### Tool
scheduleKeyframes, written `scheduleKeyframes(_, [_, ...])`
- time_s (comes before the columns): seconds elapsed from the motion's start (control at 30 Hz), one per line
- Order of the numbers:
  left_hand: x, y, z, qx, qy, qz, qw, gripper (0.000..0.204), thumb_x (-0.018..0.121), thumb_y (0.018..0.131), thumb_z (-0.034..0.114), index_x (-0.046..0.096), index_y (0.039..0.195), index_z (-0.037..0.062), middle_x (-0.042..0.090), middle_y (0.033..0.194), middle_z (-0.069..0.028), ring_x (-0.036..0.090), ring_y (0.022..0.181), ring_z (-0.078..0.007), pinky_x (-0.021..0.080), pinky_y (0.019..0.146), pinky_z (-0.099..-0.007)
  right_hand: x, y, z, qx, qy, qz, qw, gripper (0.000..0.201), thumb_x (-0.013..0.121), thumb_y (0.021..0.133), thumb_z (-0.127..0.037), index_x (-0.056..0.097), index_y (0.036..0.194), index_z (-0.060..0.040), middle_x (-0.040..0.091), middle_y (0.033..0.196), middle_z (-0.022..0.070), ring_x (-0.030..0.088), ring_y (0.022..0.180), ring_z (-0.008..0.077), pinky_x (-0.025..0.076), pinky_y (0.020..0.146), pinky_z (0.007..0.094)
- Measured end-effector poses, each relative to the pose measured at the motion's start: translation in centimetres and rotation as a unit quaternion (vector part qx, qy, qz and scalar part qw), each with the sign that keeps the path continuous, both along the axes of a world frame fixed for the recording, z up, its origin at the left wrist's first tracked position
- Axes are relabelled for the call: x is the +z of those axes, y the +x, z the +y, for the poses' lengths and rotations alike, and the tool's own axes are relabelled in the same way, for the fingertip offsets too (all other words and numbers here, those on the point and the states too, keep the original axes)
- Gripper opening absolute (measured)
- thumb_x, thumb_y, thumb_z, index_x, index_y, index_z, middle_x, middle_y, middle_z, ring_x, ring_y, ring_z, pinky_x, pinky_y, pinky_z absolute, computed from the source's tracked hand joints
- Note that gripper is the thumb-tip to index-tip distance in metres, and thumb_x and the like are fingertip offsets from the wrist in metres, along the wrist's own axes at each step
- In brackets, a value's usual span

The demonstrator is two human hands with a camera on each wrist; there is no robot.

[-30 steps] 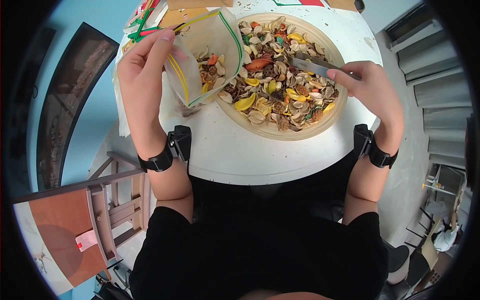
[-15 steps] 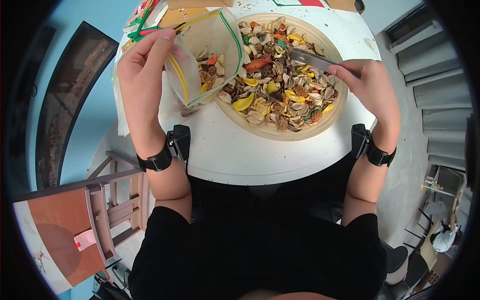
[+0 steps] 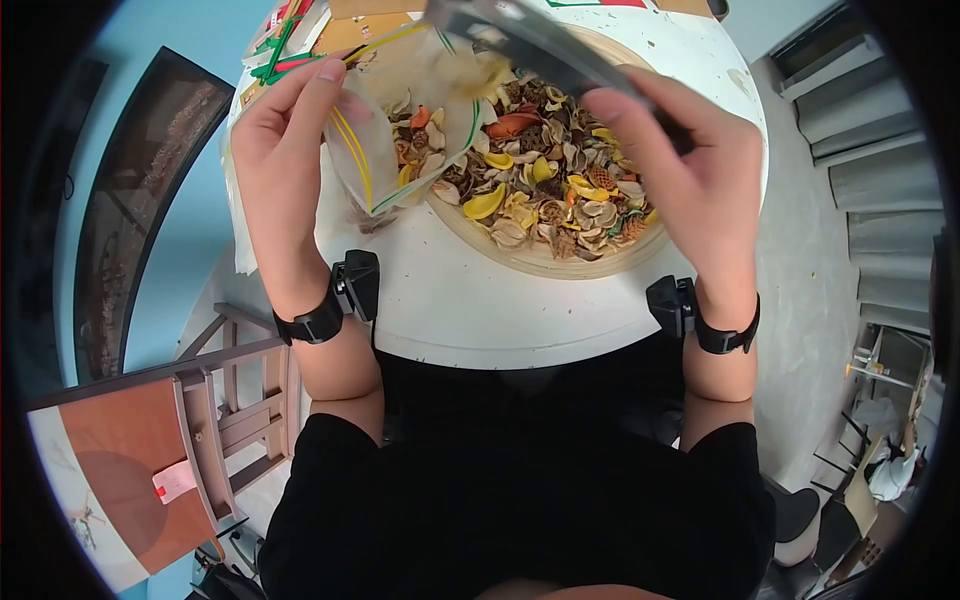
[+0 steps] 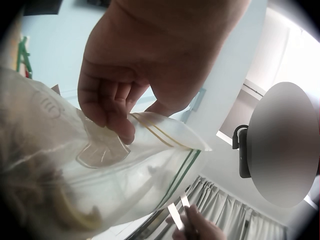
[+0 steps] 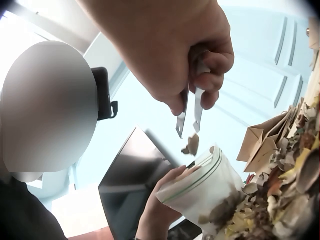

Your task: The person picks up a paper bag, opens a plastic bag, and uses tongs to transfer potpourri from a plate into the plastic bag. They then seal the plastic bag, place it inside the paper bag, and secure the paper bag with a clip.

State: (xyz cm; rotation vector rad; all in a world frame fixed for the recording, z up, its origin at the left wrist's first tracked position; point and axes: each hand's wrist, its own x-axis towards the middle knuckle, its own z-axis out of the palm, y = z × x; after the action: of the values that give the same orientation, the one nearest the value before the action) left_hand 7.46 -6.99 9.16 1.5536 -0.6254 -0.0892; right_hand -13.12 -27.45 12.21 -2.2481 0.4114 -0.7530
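Observation:
My left hand [image 3: 283, 150] pinches the rim of a clear zip bag [image 3: 352, 165] with yellow and green seal lines, its mouth held open. Dried petals and an orange piece lie inside the bag. With my right hand [image 3: 705, 175] I grip metal tongs [image 3: 560, 55], blurred in the head view and raised over the bag's mouth. In the right wrist view the tong tips stand apart, and a brown dried piece [image 5: 191, 144] is in the air just below them, above the bag. Beside the bag lies a heap of potpourri [image 3: 560, 195] on a round wooden tray [image 3: 560, 268].
The tray stands on a round white table [image 3: 480, 320]. At the table's back left are green and red items [image 3: 285, 45]; brown paper bags [image 5: 262, 140] stand behind. A wooden folding chair [image 3: 240, 410] is at the lower left.
My right hand has moved left and up with the tongs, from the potpourri to over the bag's mouth. A dried piece has come away from the tips. The left hand has barely moved.

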Motion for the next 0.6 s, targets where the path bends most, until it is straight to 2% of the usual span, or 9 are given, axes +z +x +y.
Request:
scheduleKeyframes(0.1, [-0.2, 0.3, 0.2, 0.001, -0.003, 0.009, 1.0, 0.027, 0.069, 0.098, 0.021, 0.076, 0.112, -0.0017, 0.072, 0.08, -0.0021, 0.059, 0.076, -0.0057, 0.043, 0.072, -0.0216, 0.3, -0.1, -0.7, 0.012, 0.016, 0.055, 0.998, 0.029, 0.08, 0.092, -0.02, 0.077, 0.109, 0.0031, 0.069, 0.077, 0.0003, 0.058, 0.071, 0.0033, 0.045, 0.062, 0.0195])
scheduleKeyframes(0.23, [-0.1, 0.2, 0.3, -0.003, -0.014, 0.011, 1.0, 0.027, 0.069, 0.098, 0.021, 0.076, 0.111, -0.0014, 0.072, 0.08, -0.0017, 0.058, 0.076, -0.0052, 0.041, 0.07, -0.0216, -0.7, -0.9, -4.0, -0.03, 0.013, -0.01, 0.999, 0.029, 0.078, 0.092, -0.028, 0.079, 0.104, -0.0018, 0.064, 0.064, 0.0036, 0.049, 0.056, 0.0061, 0.04, 0.052, 0.024])
scheduleKeyframes(0.3, [0.0, 0.4, 0.5, -0.007, -0.003, 0.009, 1.0, 0.027, 0.068, 0.099, 0.021, 0.076, 0.111, -0.0013, 0.072, 0.08, -0.0017, 0.057, 0.076, -0.0051, 0.041, 0.069, -0.0214, 0.1, -1.8, -4.9, -0.038, -0.037, 0.117, 0.992, 0.036, 0.079, 0.09, -0.033, 0.078, 0.1, 0.0015, 0.062, 0.061, 0.009, 0.051, 0.054, 0.0105, 0.041, 0.053, 0.0273])
scheduleKeyframes(0.37, [0.1, 0.2, 0.4, -0.006, -0.01, 0.01, 1.0, 0.027, 0.068, 0.099, 0.021, 0.076, 0.111, -0.0012, 0.072, 0.08, -0.0018, 0.057, 0.076, -0.0051, 0.041, 0.069, -0.0214, 0.7, -2.5, -5.4, -0.039, -0.095, 0.251, 0.963, 0.039, 0.079, 0.089, -0.035, 0.077, 0.098, 0.0025, 0.06, 0.06, 0.012, 0.052, 0.053, 0.0138, 0.043, 0.054, 0.03])
scheduleKeyframes(0.4, [0.1, 0.2, 0.3, -0.007, -0.012, 0.01, 1.0, 0.027, 0.068, 0.099, 0.021, 0.076, 0.111, -0.0012, 0.072, 0.08, -0.0019, 0.057, 0.076, -0.0051, 0.041, 0.069, -0.0214, -0.4, -2.7, -5.9, -0.001, -0.102, 0.234, 0.967, 0.04, 0.08, 0.086, -0.037, 0.078, 0.095, 0.0017, 0.058, 0.058, 0.0153, 0.05, 0.05, 0.022, 0.043, 0.054, 0.0347])
scheduleKeyframes(0.5, [0.0, 0.2, 0.3, -0.002, -0.003, 0.008, 1.0, 0.027, 0.068, 0.099, 0.021, 0.076, 0.111, -0.0015, 0.073, 0.08, -0.0028, 0.057, 0.076, -0.0054, 0.041, 0.069, -0.0219, -1.0, -2.2, -5.4, 0.0, -0.115, 0.285, 0.952, 0.037, 0.08, 0.086, -0.036, 0.079, 0.092, -0.0001, 0.06, 0.057, 0.0161, 0.051, 0.049, 0.0279, 0.045, 0.055, 0.0373])
scheduleKeyframes(0.6, [-0.1, 0.4, 0.3, -0.001, -0.003, 0.005, 1.0, 0.028, 0.068, 0.099, 0.021, 0.076, 0.111, -0.0019, 0.073, 0.08, -0.0034, 0.058, 0.076, -0.006, 0.042, 0.07, -0.0222, -1.2, -2.1, -5.1, 0.017, -0.133, 0.26, 0.956, 0.033, 0.078, 0.088, -0.035, 0.08, 0.09, -0.0019, 0.061, 0.057, 0.0163, 0.054, 0.049, 0.0305, 0.046, 0.055, 0.0377])
